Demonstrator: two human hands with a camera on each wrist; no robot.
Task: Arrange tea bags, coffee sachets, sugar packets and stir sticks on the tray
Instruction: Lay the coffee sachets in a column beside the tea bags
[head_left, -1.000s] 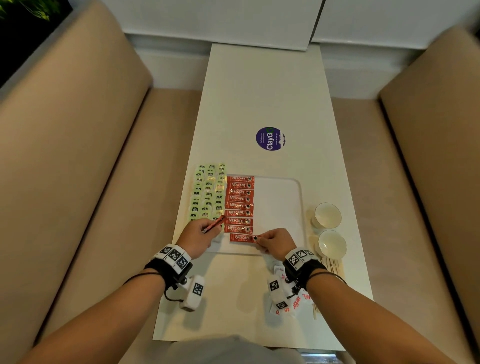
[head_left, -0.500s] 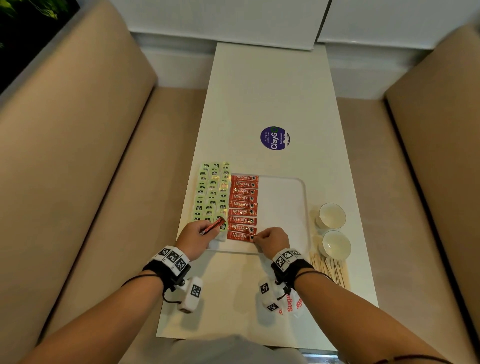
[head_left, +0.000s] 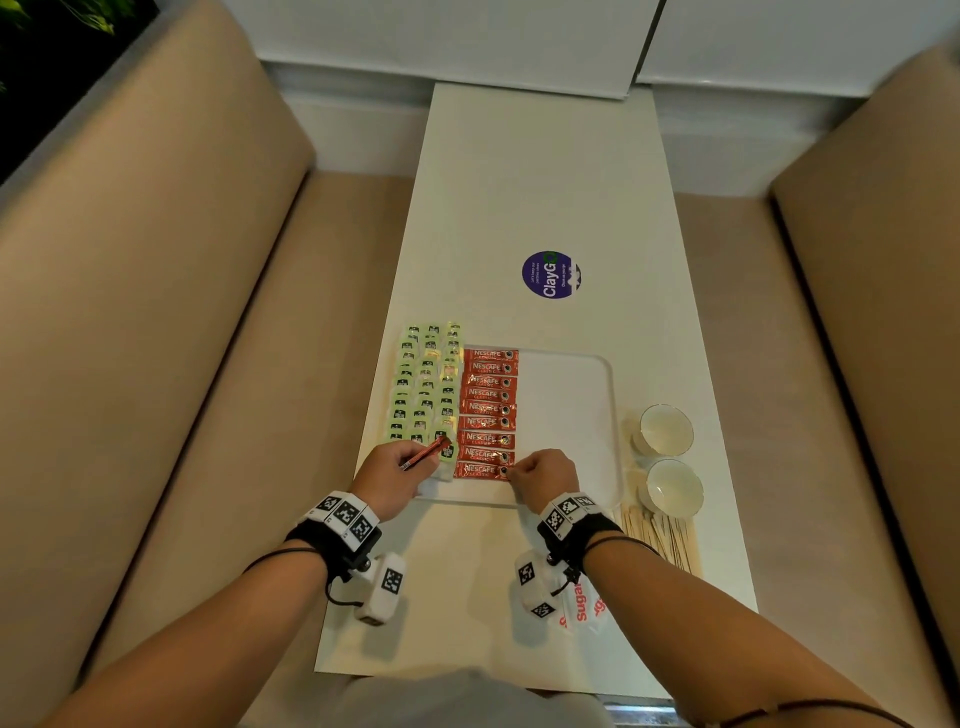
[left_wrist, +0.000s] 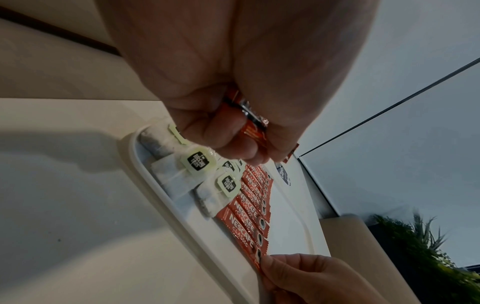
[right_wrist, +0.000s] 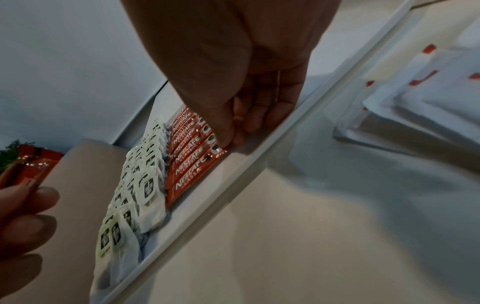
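A white tray (head_left: 571, 415) lies on the table. Rows of tea bags (head_left: 426, 384) fill its left side. Beside them runs a column of red coffee sachets (head_left: 488, 410). My right hand (head_left: 540, 473) pinches the right end of the nearest sachet (head_left: 478, 470), which lies flat by the tray's near rim (right_wrist: 259, 164). My left hand (head_left: 400, 467) hovers over the tray's near left corner and grips spare red sachets (left_wrist: 252, 121) in curled fingers. Sugar packets (head_left: 582, 608) lie on the table under my right wrist. Wooden stir sticks (head_left: 660, 535) sit right of the tray.
Two white cups (head_left: 665, 428) (head_left: 675, 486) stand right of the tray, above the stir sticks. A round purple sticker (head_left: 550, 274) marks the table beyond the tray. Beige bench seats flank the narrow table on both sides. The tray's right half is bare.
The nearest sachet has slid slightly up against the column under my right fingers. My left hand has stayed where it was, still holding its sachets.
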